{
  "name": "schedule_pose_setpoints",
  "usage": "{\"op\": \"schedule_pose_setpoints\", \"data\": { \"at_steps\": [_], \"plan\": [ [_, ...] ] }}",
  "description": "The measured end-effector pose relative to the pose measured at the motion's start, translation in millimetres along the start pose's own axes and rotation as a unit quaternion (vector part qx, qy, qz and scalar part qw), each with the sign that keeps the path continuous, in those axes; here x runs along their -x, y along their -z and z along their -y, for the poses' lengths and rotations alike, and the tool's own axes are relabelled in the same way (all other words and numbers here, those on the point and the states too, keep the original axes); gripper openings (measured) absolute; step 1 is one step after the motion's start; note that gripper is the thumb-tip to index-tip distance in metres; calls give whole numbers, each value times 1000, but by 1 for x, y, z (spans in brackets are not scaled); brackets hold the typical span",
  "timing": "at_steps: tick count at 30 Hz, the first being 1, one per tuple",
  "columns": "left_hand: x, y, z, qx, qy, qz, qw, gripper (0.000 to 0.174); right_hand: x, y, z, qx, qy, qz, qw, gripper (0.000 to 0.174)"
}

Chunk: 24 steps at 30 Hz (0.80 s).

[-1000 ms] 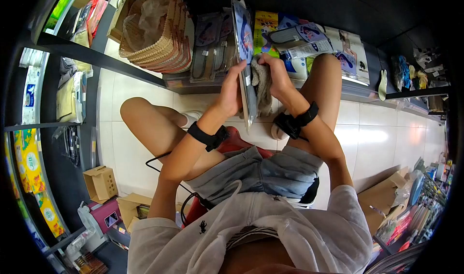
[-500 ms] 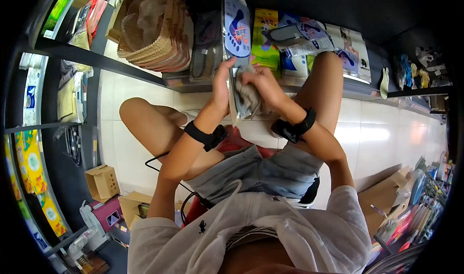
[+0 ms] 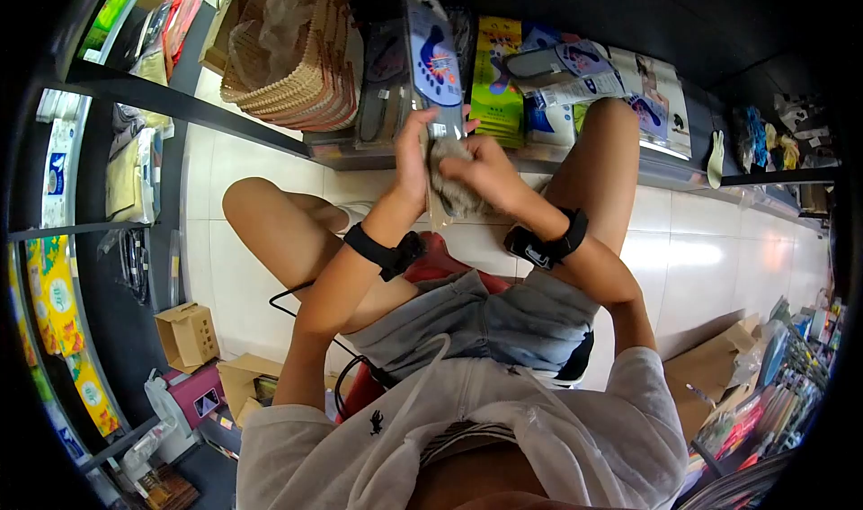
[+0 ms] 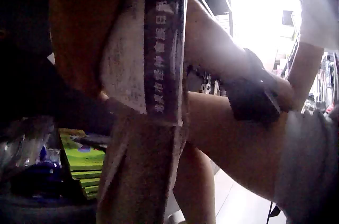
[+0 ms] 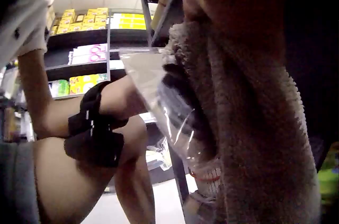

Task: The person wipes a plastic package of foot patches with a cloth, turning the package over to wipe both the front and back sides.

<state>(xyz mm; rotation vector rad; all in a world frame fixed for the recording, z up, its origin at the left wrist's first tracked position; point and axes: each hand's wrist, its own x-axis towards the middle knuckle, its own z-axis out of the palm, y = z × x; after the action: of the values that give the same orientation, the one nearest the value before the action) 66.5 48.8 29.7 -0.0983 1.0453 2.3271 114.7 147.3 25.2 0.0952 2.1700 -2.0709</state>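
In the head view my left hand grips a long clear-plastic pack of insoles, with a blue footprint card at its top. The pack stands tilted, its printed face towards me. My right hand holds a fuzzy grey-brown cloth against the pack's lower front. Blur softens the fingers and the cloth there. In the right wrist view the cloth hangs in folds beside the pack's clear plastic end. The left wrist view shows the pack's dark printed strip close up, above the hanging cloth.
A low shelf ahead holds more insole packs, yellow-green packs and a loose pack. Stacked woven baskets stand at its left. Cardboard boxes sit on the tiled floor, and side shelving rises at left.
The pack has turned from edge-on to face me and shifted slightly left. The right hand has moved left, bringing the cloth from the pack's right side onto its lower front.
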Motion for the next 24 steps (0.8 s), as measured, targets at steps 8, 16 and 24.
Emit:
{"op": "schedule_pose_setpoints", "data": {
  "at_steps": [8, 16, 24],
  "plan": [
    [14, -7, 6, -56, 30, -45, 997, 33, -12, 12, -7, -56, -25, -60, 996, 24],
    [-3, 11, -7, -18, 51, -76, 996, 42, 6, -7, -3, 124, 75, 98, 985, 29],
    [14, -9, 8, -70, 61, -112, 989, 33, -10, 6, -6, -7, -1, -54, 999, 30]
  ]
}}
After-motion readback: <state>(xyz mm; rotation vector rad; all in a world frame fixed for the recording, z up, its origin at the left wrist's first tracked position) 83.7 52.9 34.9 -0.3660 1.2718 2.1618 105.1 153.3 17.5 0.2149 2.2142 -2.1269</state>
